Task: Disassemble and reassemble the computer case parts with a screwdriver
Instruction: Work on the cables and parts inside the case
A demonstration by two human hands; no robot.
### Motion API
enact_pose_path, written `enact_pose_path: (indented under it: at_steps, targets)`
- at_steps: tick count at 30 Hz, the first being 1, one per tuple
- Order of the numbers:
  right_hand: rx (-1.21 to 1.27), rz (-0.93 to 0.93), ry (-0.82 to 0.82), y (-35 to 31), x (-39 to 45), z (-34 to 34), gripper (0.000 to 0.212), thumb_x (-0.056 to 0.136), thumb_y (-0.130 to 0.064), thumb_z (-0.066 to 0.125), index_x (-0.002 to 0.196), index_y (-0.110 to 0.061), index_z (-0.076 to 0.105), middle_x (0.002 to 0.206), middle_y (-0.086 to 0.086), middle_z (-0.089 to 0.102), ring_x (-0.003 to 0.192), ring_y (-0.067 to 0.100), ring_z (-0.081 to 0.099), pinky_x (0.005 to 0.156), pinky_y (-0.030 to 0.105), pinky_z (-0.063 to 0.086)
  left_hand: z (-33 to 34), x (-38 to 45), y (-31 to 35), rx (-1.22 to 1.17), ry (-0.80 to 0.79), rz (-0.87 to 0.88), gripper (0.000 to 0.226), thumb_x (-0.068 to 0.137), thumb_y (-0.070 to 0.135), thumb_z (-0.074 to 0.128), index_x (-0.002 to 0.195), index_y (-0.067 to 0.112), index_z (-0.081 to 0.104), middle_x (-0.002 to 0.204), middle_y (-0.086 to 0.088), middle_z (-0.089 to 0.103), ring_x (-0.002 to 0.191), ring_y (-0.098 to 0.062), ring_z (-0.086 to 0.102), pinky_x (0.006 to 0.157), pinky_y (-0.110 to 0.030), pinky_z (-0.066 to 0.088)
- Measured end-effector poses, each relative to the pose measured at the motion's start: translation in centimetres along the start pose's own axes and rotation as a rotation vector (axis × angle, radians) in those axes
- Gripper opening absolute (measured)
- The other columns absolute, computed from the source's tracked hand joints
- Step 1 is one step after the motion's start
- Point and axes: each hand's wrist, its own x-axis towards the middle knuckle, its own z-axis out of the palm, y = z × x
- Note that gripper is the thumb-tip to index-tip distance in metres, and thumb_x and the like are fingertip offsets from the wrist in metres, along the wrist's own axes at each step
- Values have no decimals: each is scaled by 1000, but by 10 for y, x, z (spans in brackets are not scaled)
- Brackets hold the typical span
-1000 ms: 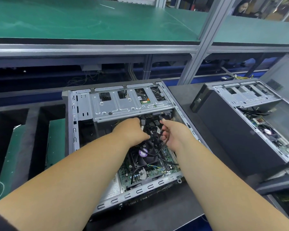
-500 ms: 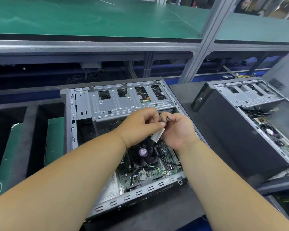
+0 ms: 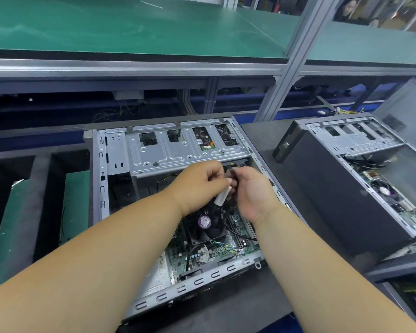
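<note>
An open computer case lies on its side in front of me, its silver drive cage at the far end and the motherboard with a black CPU fan nearer me. Both hands are raised above the fan. My left hand pinches a small white connector with a cable. My right hand grips a black cable right beside it, fingertips nearly touching. No screwdriver is in sight.
A second open computer case stands on the right of the dark bench. Dark foam slots with green inserts lie to the left. A green-topped shelf on aluminium posts runs across the back. People show at the far top right.
Both hands rose out of the case interior, bringing the black cable and white connector up in front of the drive cage. They have stayed close together since half a second ago.
</note>
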Motion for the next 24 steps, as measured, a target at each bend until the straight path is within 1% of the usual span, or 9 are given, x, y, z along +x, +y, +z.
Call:
enact_pose_path:
  at_steps: [2, 4, 7, 12, 14, 16, 18, 21, 24]
  targets:
    - [-286, 23, 179, 4, 2, -1, 27, 100, -27, 55, 76, -16, 59, 60, -3, 47, 59, 13, 37, 59, 29, 32, -1, 2, -6, 137, 3, -163, 21, 91, 29, 57, 72, 19, 53, 58, 8, 57, 58, -10, 48, 62, -29, 40]
    - [-418, 111, 273, 6, 6, -3, 21, 99, -34, 60, 88, -16, 63, 70, 0, 49, 61, 14, 38, 57, 30, 33, -3, 5, -11, 266, -7, -283, 22, 92, 30, 52, 73, 19, 52, 67, 3, 59, 66, -17, 51, 63, -31, 40]
    - [-346, 162, 366, 4, 13, -4, 23, 97, -35, 63, 97, -12, 64, 68, 3, 48, 56, 14, 40, 54, 30, 35, -3, 8, -15, 315, -8, -336, 25, 95, 32, 51, 75, 16, 51, 75, -3, 55, 70, -22, 48, 62, -31, 35]
    - [-121, 104, 427, 5, 19, 1, 18, 99, -26, 62, 101, -9, 67, 67, 1, 48, 52, 11, 36, 52, 25, 35, 0, 10, -19, 355, -6, -312, 33, 95, 38, 52, 76, 12, 53, 71, -9, 57, 66, -24, 49, 60, -31, 34]
    - [-99, 39, 413, 5, 21, 3, 14, 97, -23, 63, 94, -10, 66, 62, -1, 48, 48, 10, 39, 48, 23, 36, 1, 11, -20, 361, -4, -302, 32, 95, 38, 53, 83, 9, 57, 77, -11, 63, 67, -24, 51, 60, -32, 36]
    - [-66, 5, 450, 1, 22, 8, 21, 94, -23, 68, 76, -17, 60, 51, -3, 50, 39, 8, 42, 44, 22, 37, 3, 11, -20, 362, -2, -292, 26, 94, 39, 55, 90, 14, 61, 80, -7, 64, 72, -23, 55, 62, -32, 39]
    - [6, 3, 508, -4, 25, 10, 24, 90, -23, 73, 72, -14, 60, 40, -6, 51, 31, 5, 42, 44, 23, 38, 2, 11, -20, 372, 9, -284, 18, 93, 38, 57, 92, 20, 61, 82, -1, 63, 77, -22, 58, 63, -32, 41]
    - [-60, -21, 460, -2, 28, 8, 25, 93, -24, 68, 73, -16, 55, 58, -3, 52, 42, 8, 46, 39, 21, 37, 1, 8, -17, 440, 28, -270, 15, 92, 37, 56, 93, 22, 59, 83, 2, 64, 80, -22, 59, 62, -31, 42]
    - [-77, -15, 462, 3, 29, 2, 26, 93, -25, 65, 72, -17, 52, 61, -2, 49, 44, 9, 45, 39, 21, 37, 2, 2, -11, 596, 141, -206, 13, 93, 35, 52, 97, 23, 56, 87, 4, 63, 81, -23, 57, 63, -32, 43]
